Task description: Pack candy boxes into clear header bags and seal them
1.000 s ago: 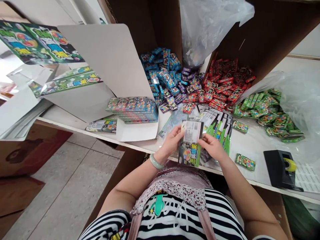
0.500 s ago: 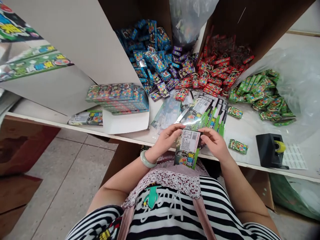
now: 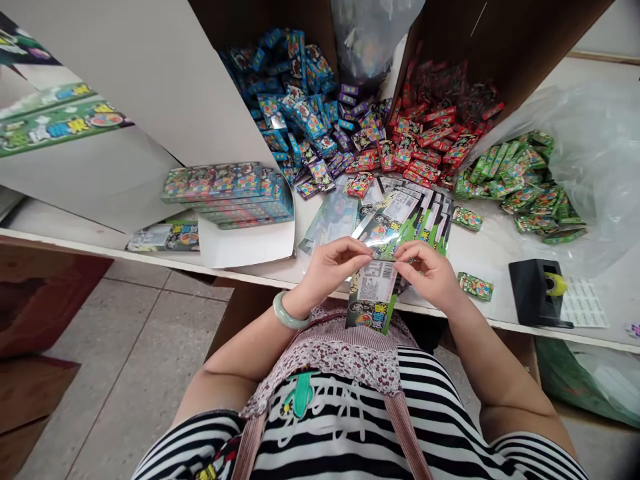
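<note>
A printed plastic pouch (image 3: pixel 373 293), black and green with a white label panel, hangs over the table's front edge against the apron. Its upper edge is pinched at the left by my left hand (image 3: pixel 337 263), thumb and fingertips together. At the right end of that same edge, my right hand (image 3: pixel 425 270) pinches it with thumb and forefinger. Just beyond my fingers lies a fanned stack of similar pouches (image 3: pixel 395 213) on the table. A small red candy box (image 3: pixel 360 185) rests at the stack's far left.
Heaps of blue boxes (image 3: pixel 295 100), purple boxes (image 3: pixel 320 173), red boxes (image 3: pixel 425 147) and green boxes (image 3: pixel 525 180) fill the back. Stacked packs (image 3: pixel 230 193) stand on a white card at left. A black tape dispenser (image 3: pixel 533 293) and a loose green box (image 3: pixel 475 287) are at right.
Both hands have moved slightly up and closer together along the pouch's upper edge, which now looks folded or pressed between the fingertips. The whole view has shifted slightly.
</note>
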The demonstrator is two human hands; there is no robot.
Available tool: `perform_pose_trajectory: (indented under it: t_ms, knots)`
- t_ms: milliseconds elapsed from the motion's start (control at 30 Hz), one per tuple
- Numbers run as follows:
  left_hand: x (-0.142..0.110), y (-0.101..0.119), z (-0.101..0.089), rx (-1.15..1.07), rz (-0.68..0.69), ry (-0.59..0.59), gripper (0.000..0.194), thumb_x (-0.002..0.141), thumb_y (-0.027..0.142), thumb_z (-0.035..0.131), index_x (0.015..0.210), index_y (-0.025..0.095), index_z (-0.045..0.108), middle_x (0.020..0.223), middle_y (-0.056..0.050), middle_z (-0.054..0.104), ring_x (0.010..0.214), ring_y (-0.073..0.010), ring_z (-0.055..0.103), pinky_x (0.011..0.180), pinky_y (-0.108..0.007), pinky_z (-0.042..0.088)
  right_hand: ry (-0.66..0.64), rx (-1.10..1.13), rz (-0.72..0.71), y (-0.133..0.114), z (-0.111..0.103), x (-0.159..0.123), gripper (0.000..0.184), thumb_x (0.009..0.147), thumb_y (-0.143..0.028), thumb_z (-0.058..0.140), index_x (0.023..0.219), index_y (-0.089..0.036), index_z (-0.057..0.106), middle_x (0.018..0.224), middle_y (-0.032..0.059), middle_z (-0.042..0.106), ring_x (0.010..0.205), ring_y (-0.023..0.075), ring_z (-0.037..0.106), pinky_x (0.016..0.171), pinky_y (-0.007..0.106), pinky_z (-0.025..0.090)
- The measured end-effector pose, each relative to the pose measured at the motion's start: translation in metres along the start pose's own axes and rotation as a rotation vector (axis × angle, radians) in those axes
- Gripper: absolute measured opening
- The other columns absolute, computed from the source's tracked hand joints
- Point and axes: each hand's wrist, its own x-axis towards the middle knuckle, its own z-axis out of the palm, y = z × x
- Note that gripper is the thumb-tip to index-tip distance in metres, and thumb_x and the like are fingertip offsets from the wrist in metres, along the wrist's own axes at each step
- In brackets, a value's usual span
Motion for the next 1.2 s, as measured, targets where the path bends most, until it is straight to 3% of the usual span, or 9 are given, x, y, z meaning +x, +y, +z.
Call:
perform_pose_trajectory:
  t_ms: [200, 367, 567, 767, 933, 1067, 1200]
  knots:
    - [0.011, 0.005, 0.0, 0.0, -0.129, 0.041, 0.017, 0.074, 0.031, 0.078, 0.076, 0.016, 0.07, 0.073, -0.001, 0.068, 0.067, -0.011, 0.06, 0.062, -0.024, 0.048, -0.055, 0.08, 0.156, -0.007, 0.0, 0.018, 0.024, 0.076, -0.044, 0.075, 0.082, -0.024, 0.065, 0.076, 0.0006, 0.065, 0.064, 0.0152, 0.057, 0.058, 0.03, 0.049]
    - [0.006, 0.004, -0.008, -0.003, -0.101, -0.04, 0.017, 0.077, 0.031, 0.076, 0.074, 0.016, 0.068, 0.078, -0.002, 0.068, 0.074, -0.0128, 0.061, 0.069, -0.027, 0.049, -0.14, 0.081, 0.172, -0.008, 0.0, 0.014, 0.027, 0.08, -0.049, 0.072, 0.079, -0.023, 0.067, 0.082, 0.003, 0.068, 0.066, 0.016, 0.059, 0.058, 0.03, 0.051]
    - [0.013, 0.005, -0.019, -0.046, -0.141, -0.132, 0.025, 0.078, 0.036, 0.08, 0.075, 0.015, 0.068, 0.076, -0.002, 0.068, 0.073, -0.0123, 0.061, 0.069, -0.026, 0.049, -0.082, 0.052, 0.072, -0.005, 0.004, 0.005, 0.025, 0.088, -0.049, 0.068, 0.089, -0.024, 0.069, 0.092, 0.0058, 0.069, 0.075, 0.0181, 0.062, 0.059, 0.031, 0.053]
    - [0.007, 0.004, -0.027, 0.021, -0.024, -0.299, 0.027, 0.088, 0.044, 0.072, 0.089, 0.017, 0.073, 0.1, -0.008, 0.073, 0.096, -0.0165, 0.068, 0.087, -0.031, 0.054, -0.102, -0.121, -0.16, -0.002, 0.0, -0.005, 0.013, 0.094, -0.036, 0.066, 0.097, -0.024, 0.068, 0.103, 0.0069, 0.067, 0.091, 0.0201, 0.065, 0.067, 0.031, 0.057]
    - [-0.005, -0.013, -0.02, 0.033, 0.012, -0.202, 0.023, 0.086, 0.038, 0.075, 0.093, 0.017, 0.07, 0.095, -0.006, 0.071, 0.092, -0.0152, 0.067, 0.083, -0.028, 0.054, -0.061, -0.21, -0.276, 0.011, 0.006, -0.008, 0.003, 0.095, -0.026, 0.063, 0.093, -0.025, 0.063, 0.101, 0.0057, 0.064, 0.092, 0.0193, 0.063, 0.072, 0.032, 0.057]
    - [0.001, -0.027, -0.018, 0.078, -0.004, -0.116, 0.023, 0.085, 0.038, 0.076, 0.095, 0.018, 0.069, 0.092, -0.004, 0.069, 0.086, -0.013, 0.065, 0.079, -0.026, 0.053, 0.007, -0.165, -0.203, 0.029, 0.016, -0.002, 0.006, 0.095, -0.029, 0.062, 0.099, -0.024, 0.063, 0.105, 0.0067, 0.065, 0.097, 0.0205, 0.063, 0.073, 0.033, 0.056]
    - [0.01, -0.035, -0.018, 0.089, -0.082, -0.122, 0.028, 0.079, 0.042, 0.079, 0.086, 0.018, 0.068, 0.084, -0.002, 0.069, 0.079, -0.0137, 0.065, 0.074, -0.027, 0.053, 0.094, -0.107, -0.125, 0.042, 0.027, 0.002, 0.009, 0.095, -0.031, 0.059, 0.097, -0.022, 0.062, 0.099, 0.0067, 0.065, 0.094, 0.0206, 0.063, 0.076, 0.035, 0.056]
